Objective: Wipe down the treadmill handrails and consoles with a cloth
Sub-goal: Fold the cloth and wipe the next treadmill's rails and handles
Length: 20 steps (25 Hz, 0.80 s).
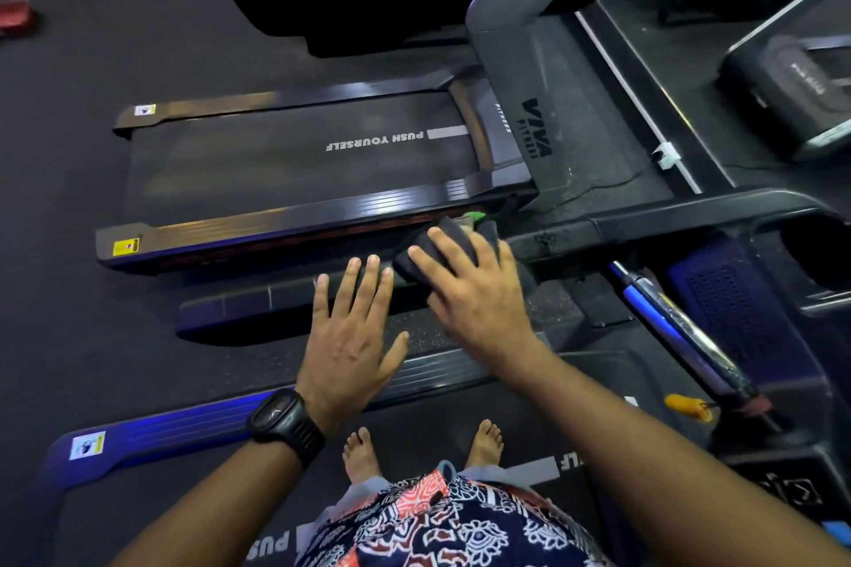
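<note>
Right hand (469, 290) fingers spread, pressed dark cloth (442, 244) on handrail (644, 223) | cloth looked soft, light; palm-flat hold | left hand (354, 336) fingers spread, empty.

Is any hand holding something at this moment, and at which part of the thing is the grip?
The right hand presses flat on a dark cloth, covering its near part; the fingers are spread, not closed. The left hand is open and holds nothing.
</note>
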Each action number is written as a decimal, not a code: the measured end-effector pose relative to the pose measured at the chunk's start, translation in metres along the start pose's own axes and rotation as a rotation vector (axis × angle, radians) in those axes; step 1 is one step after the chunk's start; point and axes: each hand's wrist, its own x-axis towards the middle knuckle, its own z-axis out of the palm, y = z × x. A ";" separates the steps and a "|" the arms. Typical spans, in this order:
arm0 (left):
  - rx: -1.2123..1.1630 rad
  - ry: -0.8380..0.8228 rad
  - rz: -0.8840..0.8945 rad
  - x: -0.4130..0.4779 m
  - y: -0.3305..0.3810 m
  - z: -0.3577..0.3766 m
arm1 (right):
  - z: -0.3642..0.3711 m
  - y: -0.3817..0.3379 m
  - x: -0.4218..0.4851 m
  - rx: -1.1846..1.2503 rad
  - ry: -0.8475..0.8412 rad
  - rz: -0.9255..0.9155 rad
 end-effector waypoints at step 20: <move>0.026 -0.025 -0.007 0.016 0.025 -0.001 | -0.006 0.051 0.009 0.054 0.104 0.601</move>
